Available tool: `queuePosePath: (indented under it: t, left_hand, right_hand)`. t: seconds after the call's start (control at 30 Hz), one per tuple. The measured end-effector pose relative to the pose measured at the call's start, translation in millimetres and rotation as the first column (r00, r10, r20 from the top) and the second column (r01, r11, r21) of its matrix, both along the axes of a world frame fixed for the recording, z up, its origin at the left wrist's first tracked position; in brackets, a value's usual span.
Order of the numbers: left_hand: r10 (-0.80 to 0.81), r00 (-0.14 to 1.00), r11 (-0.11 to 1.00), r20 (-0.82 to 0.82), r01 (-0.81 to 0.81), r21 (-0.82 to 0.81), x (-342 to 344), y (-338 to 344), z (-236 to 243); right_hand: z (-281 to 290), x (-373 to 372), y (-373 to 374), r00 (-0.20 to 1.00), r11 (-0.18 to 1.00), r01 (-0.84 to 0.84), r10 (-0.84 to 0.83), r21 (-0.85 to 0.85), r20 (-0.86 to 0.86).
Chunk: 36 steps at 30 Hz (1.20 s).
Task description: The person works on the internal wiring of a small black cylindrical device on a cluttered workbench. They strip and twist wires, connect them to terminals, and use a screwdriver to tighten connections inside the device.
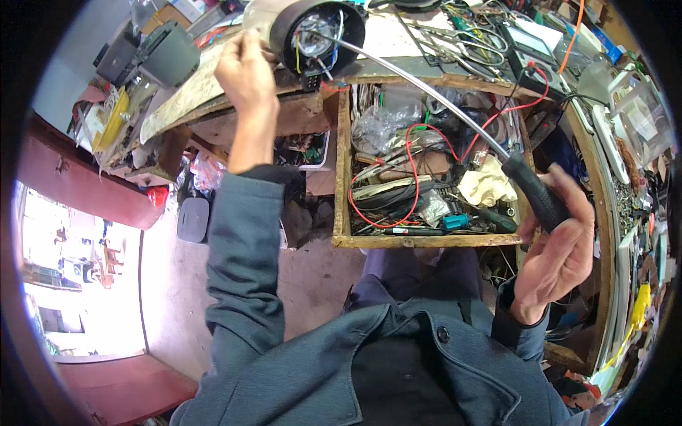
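A long screwdriver (543,202) with a black handle is in my right hand (558,248), its fingers around the handle's lower end. The metal shaft slants up and left across the drawer, its far end inside a black round housing (354,35) on the bench. Inside that housing are wires (298,50) and a shiny inner part; the screwdriver's tip is too small to make out. My left hand (246,74) is closed at the left edge of the housing, its fingertips partly hidden. Behind the housing shows a pale, translucent part (259,15).
An open wooden drawer (426,241) full of tools, plastic bags and red wire (408,160) lies below the shaft. Cables and a meter-like device (529,42) crowd the bench at right. A yellow bowl-like thing (112,121) sits at left. The floor (177,298) shows below.
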State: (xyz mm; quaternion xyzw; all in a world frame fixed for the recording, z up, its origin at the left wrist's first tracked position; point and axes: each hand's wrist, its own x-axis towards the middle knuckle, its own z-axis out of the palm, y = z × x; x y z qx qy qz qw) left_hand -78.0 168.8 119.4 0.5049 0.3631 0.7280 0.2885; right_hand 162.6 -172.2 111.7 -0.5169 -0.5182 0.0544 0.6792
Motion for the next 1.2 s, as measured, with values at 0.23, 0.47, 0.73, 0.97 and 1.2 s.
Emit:
queuePosePath:
  t: [0.23,0.47,0.73,0.97,1.2]
  left_hand:
    - [-0.071,0.996,0.995,-0.046,0.074,0.060,33.3,-59.9,-16.5]
    - [-0.415,0.901,0.867,0.129,0.434,-0.246,47.0,-66.9,-6.5]
    - [-0.508,0.758,0.752,0.408,0.622,-0.218,60.4,-67.4,-7.9]
    - [-0.591,0.600,0.627,0.539,0.762,-0.161,60.3,-62.6,-11.3]
    - [-0.614,0.616,0.604,0.494,0.769,-0.208,55.2,-65.3,-4.9]
  right_hand:
    - [8.6,-18.1,21.6,0.943,0.961,0.135,-0.199,0.241,0.267]
    - [11.2,-14.5,20.7,0.920,0.950,0.177,-0.253,0.258,0.299]
    - [14.6,-17.3,22.1,0.931,0.952,0.126,-0.210,0.279,0.298]
    - [14.5,-12.5,15.6,0.920,0.959,0.103,-0.193,0.263,0.341]
    - [15.8,-10.8,21.7,0.919,0.947,0.108,-0.212,0.304,0.334]
